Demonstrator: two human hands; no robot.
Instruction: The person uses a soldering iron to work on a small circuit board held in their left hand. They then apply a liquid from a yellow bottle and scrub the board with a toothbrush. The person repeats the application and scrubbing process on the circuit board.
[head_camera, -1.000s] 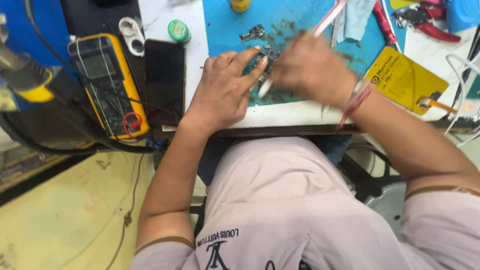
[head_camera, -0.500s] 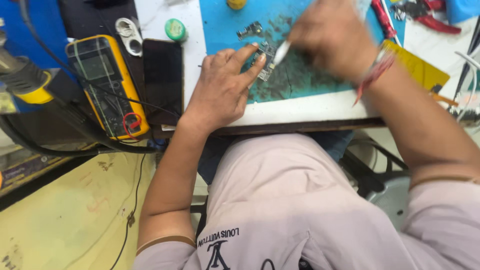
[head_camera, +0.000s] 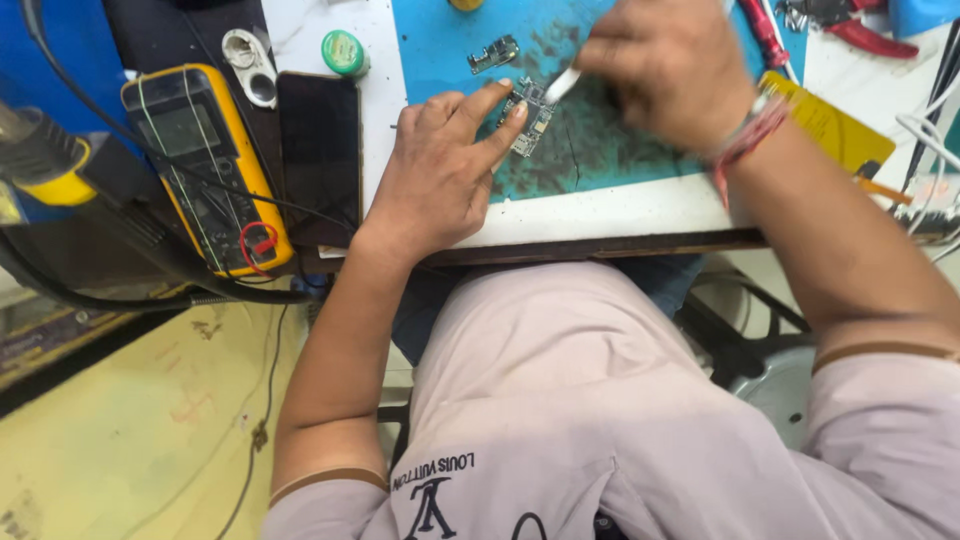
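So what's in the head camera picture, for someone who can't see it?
A person's left hand presses a small circuit board onto a stained blue mat, while the right hand touches a thin white tool to it. A yellow meter and a dark phone lie to the left, a second small board further up the mat.

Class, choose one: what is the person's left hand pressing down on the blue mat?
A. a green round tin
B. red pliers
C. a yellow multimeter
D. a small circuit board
D: the left hand has its fingertips on a small circuit board on the blue mat, while the right hand brings a white tool to it.
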